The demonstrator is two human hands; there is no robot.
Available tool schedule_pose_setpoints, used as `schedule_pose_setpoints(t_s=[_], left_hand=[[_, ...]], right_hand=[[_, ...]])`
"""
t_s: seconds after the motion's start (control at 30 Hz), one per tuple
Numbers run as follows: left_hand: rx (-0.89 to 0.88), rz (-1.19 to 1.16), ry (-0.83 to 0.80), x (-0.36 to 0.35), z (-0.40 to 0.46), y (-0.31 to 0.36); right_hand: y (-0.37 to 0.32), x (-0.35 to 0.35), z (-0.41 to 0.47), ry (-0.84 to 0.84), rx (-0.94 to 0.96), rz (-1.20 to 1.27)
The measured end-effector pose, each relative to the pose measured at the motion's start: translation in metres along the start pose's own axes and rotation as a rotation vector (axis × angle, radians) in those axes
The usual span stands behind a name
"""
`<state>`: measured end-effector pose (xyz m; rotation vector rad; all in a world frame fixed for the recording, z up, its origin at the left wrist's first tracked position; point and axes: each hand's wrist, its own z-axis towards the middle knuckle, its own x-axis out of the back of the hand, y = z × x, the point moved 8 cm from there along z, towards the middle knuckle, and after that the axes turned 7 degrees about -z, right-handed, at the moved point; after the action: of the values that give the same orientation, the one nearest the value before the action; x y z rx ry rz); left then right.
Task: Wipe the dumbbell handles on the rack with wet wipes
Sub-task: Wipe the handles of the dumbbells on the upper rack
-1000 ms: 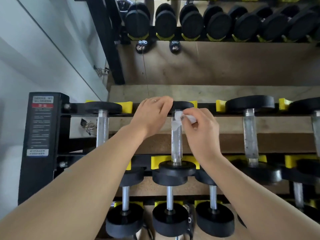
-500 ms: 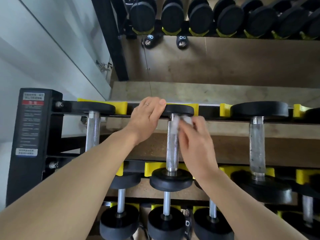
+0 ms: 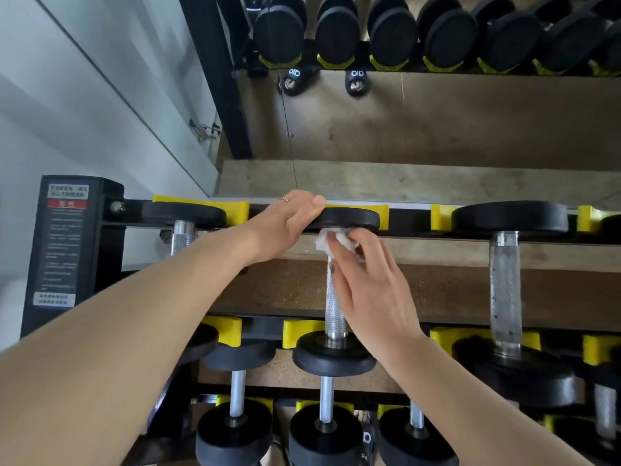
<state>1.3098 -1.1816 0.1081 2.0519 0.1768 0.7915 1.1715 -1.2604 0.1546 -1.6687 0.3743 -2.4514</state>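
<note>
So the right hand (image 3: 366, 284) has a crumpled white wipe (image 3: 332, 240) pinched in its fingers, pressed against the very top end of the middle dumbbell's handle (image 3: 334, 297), right under the far black weight plate (image 3: 349, 218). That grip is closed on the wipe, fingers curled round the bar as far as I can tell.

The thing that matters here: the handle runs straight up and down the frame, from that far plate in the centre down to the near plate (image 3: 332, 354) lower centre. The wipe sits at the upper end, so nearly all the bare knurled metal lies below the grip, toward the person. My guess is the next stroke has to pull down along the bar.

The left hand (image 3: 285, 223) lies flat over the far plate's left edge, palm down, holding nothing, looks like it's just steadying the weight on the rack (image 3: 77, 243). The right one's clearly the one doing the wiping.
</note>
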Motion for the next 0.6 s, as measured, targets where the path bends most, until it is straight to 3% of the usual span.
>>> schedule_pose_setpoints(t_s=[0.23, 0.4, 0.5, 0.6], left_hand=[[-0.014, 0.142, 0.025, -0.004, 0.003, -0.003], [-0.183, 0.287, 0.055, 0.003, 0.010, 0.007], [-0.276, 0.341, 0.233, 0.006, 0.008, 0.009], [-0.300, 0.353, 0.334, 0.008, 0.005, 0.009]], right_hand=[[0.013, -0.001, -0.004, 0.081, -0.208, 0.145], [0.068, -0.005, -0.039, 0.096, -0.874, 0.424], [0.052, -0.006, -0.028, 0.054, -0.869, 0.633], [0.042, -0.008, -0.017, 0.096, -0.893, 0.673]])
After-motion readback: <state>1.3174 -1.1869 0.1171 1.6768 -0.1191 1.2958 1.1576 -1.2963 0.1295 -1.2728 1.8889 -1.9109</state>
